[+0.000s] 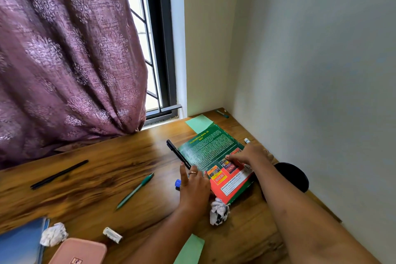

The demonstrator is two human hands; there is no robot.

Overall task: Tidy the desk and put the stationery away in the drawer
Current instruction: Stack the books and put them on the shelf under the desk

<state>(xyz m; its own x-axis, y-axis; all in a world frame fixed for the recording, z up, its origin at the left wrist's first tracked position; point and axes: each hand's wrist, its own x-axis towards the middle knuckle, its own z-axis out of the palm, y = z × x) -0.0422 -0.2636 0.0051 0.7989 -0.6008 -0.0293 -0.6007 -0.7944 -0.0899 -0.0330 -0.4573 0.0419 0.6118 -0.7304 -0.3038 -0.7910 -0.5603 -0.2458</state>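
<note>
We have both hands on the green book (211, 150), which lies flat on the right part of the desk (102, 165), near the wall. Our right hand (249, 155) rests on its cover, fingers fairly straight, pressing down. Our left hand (194, 186) sits at the book's near left edge, fingers spread and holding nothing.

A black marker (178, 154) lies along the book's left edge, just beyond our left fingertips, and a blue cap (177, 183) lies just left of that hand. Further left we see a green pen (135, 191), then a black pen (59, 174). A paper ball (218, 211) touches the book's near corner. At the near left lie an eraser (112, 235), a second paper ball (53, 234) and a pink case (79, 252). A green note (199, 122) pokes out from under the book's far edge.
</note>
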